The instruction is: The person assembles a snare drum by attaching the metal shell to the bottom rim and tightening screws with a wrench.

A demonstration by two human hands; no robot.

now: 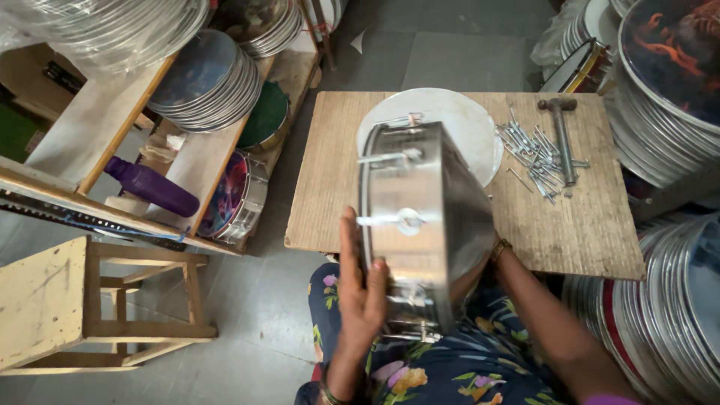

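Left hand (362,289) lies flat and open, fingers together, pressed against the rim side of a shiny metal drum shell (420,225), which is held on edge over the person's lap at the near edge of a wooden board table (330,172). Right hand is hidden behind the shell; only its forearm (547,322) with a bangle shows, so its grip cannot be told. From the head view, tension rods and lugs already sit around the shell's side. A white round drum skin (469,124) lies flat on the table behind it, not yet on the shell. A heap of loose metal rods (536,154) and a hammer (562,135) rest just beside the skin, so fitting seems partway done.
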